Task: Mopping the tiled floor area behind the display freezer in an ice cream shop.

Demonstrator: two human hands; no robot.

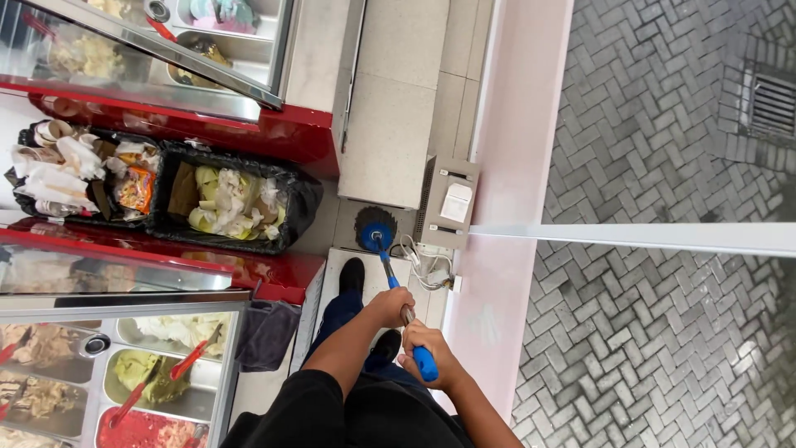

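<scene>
This is an ice-cream shop. Glass-topped display freezers [124,365] hold metal tubs of coloured ice cream with red scoops. Lined waste bins [232,203] stand between the red counters.

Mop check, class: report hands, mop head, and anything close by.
Left hand and right hand both gripping the mop handle. Mop head on the floor tiles. Grey box and cables right beside it.

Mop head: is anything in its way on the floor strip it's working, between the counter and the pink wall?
Partly. The mop head sits at the strip's far end, hemmed by a grey wall box and loose white cables. Both hands grip the handle; the person's shoes stand behind it.
</scene>
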